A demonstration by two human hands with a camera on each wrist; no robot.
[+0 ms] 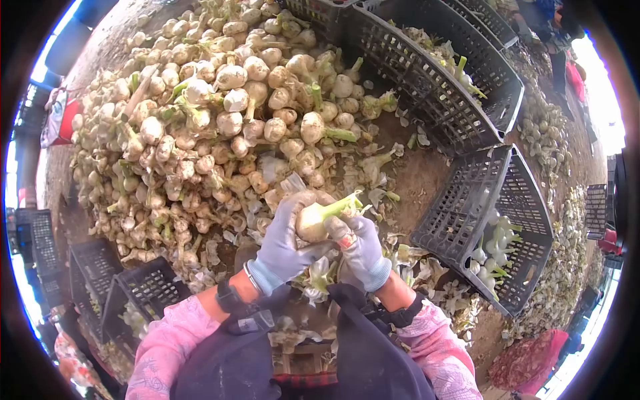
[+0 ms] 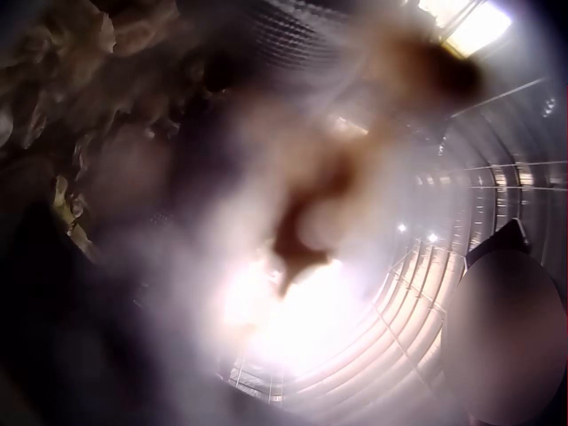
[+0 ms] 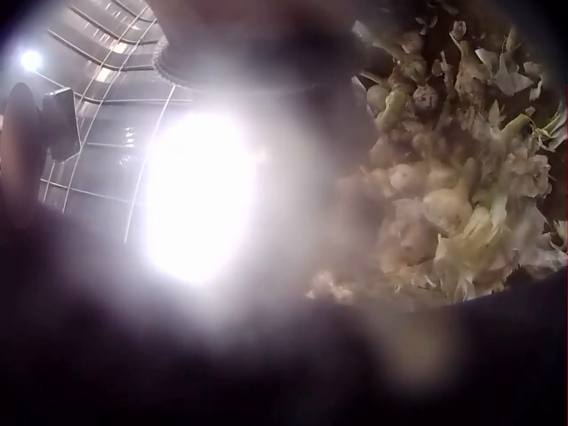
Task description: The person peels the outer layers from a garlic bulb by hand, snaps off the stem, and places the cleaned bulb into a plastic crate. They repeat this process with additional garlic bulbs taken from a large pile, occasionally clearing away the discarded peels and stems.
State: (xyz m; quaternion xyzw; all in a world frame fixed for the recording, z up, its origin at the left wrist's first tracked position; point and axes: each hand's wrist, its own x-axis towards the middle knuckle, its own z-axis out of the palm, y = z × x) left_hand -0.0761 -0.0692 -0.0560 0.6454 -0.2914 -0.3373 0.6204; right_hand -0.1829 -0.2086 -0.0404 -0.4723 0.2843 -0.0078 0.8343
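A pale bulb (image 1: 312, 223) with a cut green stem pointing up to the right is held between two gloved hands in the head view. The left hand (image 1: 283, 233) curls round the bulb from its left side. At the bulb's right, the right hand (image 1: 361, 250) has its fingers bent against the bulb and the base of the stem. Both gloves are soiled at the fingers. The wrist views are blurred and glared; the bulb and the grip cannot be made out in them.
A large heap of bulbs (image 1: 200, 133) lies ahead and left. Black crates stand at the upper right, and one crate (image 1: 460, 207) at the right holds cleaned bulbs (image 1: 497, 247). More crates (image 1: 150, 287) sit at the lower left. Loose peelings (image 3: 479, 240) cover the ground.
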